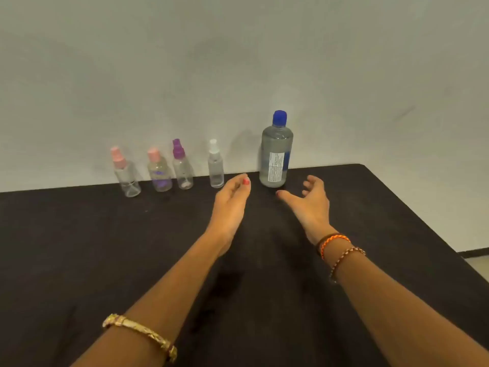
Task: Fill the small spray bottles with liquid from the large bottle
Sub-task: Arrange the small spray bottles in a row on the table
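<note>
- Nearest the lower edge of the frame we are seeing two bare forearms reaching up over the black table (79,247); a gold bangle (140,332) is sitting on the left arm at lower left, and woven thread bracelets (336,242) are circling the right wrist at centre right.
- At mid-frame the left hand (230,205) is hovering with fingers straight and relaxed, gripping nothing, its red-painted tip pointing at the gap between the small bottles and the large one.
- The right hand (309,200) is spreading wide, thumb out and fingers loosely curved, holding nothing; we are reading this as a shape made ready for a round body, since the large bottle (276,154) is standing just beyond its thumb, near but not touched.
- The large bottle is standing upright right of centre at the table's back edge, its blue cap (279,118) on and clear liquid filling most of it, so nothing is being poured yet.
- Left of it four small spray bottles are lining the wall (238,62): a white-topped one (215,165) closest, then a purple-topped one (181,168), a pink-capped one (158,172) with a purple label, and a pink-topped one (124,173) farthest left.
- All four are wearing their tops and looking clear; we are judging the row set within easy reach for filling in turn, uncapping coming first.
</note>
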